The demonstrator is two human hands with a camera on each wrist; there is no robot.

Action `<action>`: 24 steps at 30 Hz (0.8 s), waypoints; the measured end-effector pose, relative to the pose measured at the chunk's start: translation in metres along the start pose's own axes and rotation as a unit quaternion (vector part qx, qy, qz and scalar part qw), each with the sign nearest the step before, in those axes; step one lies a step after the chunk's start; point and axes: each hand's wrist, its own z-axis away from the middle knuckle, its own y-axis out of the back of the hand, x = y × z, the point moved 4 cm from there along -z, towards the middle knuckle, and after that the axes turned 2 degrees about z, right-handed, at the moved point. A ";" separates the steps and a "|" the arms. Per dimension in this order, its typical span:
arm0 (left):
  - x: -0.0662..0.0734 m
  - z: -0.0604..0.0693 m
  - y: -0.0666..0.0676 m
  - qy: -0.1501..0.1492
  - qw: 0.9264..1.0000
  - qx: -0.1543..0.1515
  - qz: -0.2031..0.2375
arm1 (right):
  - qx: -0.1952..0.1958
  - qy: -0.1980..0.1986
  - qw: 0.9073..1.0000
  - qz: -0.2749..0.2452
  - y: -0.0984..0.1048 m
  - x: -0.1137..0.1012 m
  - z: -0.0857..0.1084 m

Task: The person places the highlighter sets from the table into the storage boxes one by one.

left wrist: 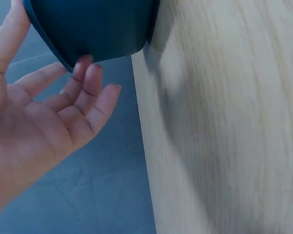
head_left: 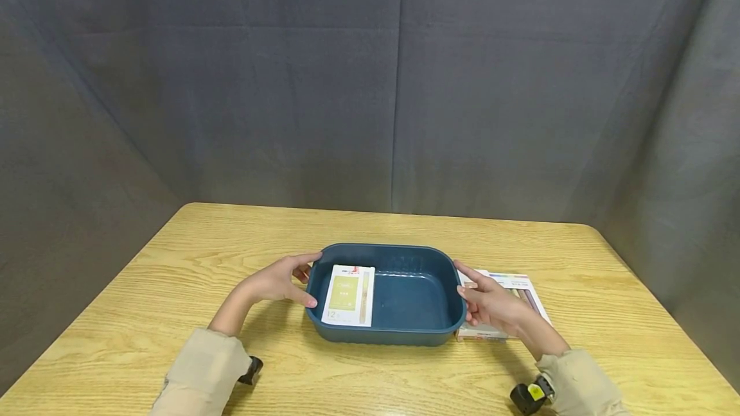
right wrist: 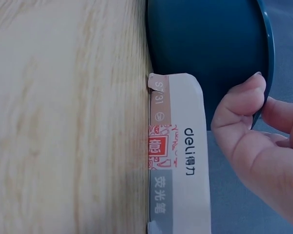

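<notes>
A dark blue rectangular plastic bin stands on the table between the two hands. Inside it, at the left end, lies a white box with a green label. My left hand holds the bin's left end, thumb and index finger at the rim; its other fingers curl loosely by the outer wall in the left wrist view. At the right end my right hand pinches the rim, seen closely in the right wrist view. Beneath and beside that hand lies a white box of highlighters, partly hidden in the head view.
The light wood table has rounded far corners. Grey curtains hang behind it and along both sides. A black wrist camera is strapped at the right sleeve, another at the left.
</notes>
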 end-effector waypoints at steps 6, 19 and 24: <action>-0.002 -0.001 -0.001 -0.015 0.999 -0.006 0.030 | -0.002 0.002 1.000 0.006 0.001 -0.001 0.001; -0.003 -0.001 -0.001 -0.025 0.998 -0.007 0.056 | -0.017 0.030 0.999 0.003 0.008 0.002 0.001; -0.002 0.000 -0.003 -0.020 0.998 -0.004 0.059 | -0.040 0.035 0.999 0.003 0.011 0.000 0.004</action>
